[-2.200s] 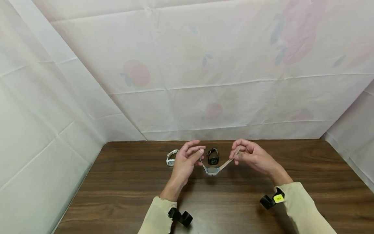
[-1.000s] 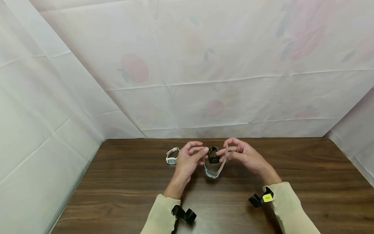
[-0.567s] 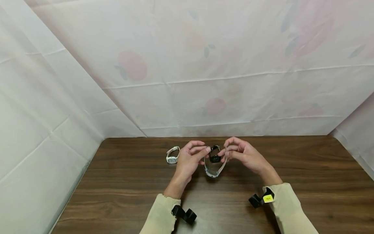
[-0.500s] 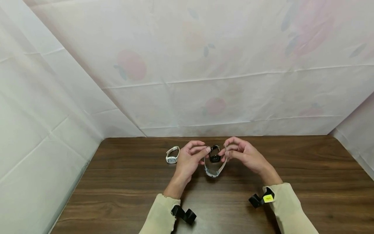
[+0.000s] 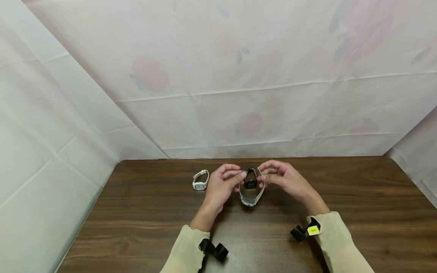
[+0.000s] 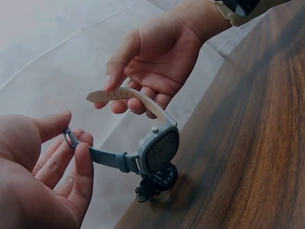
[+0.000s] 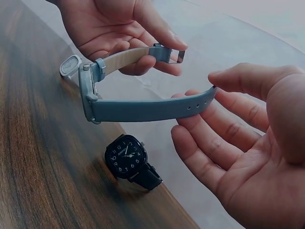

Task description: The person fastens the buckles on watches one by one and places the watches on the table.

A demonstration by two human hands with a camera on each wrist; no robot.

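Observation:
A blue-grey wristwatch (image 5: pixel 250 198) with a pale strap lining hangs above the wooden table (image 5: pixel 358 197), bent into a loop between both hands. My left hand (image 5: pixel 239 176) pinches the buckle end (image 6: pixel 71 138) between thumb and fingers. My right hand (image 5: pixel 262 176) holds the holed strap end (image 7: pixel 202 101), thumb above and fingers below. The two strap ends are close together but apart. The watch case (image 6: pixel 159 150) points down toward the table.
A black watch (image 5: pixel 250 182) lies on the table just behind the held one, also seen as the black watch (image 7: pixel 126 162). A white watch (image 5: pixel 199 181) lies to the left of my left hand. White sheeting walls the table at the back and sides.
My hands have come together, so the watch went from a wide sagging span to a narrow loop. The strap ends now sit near each other.

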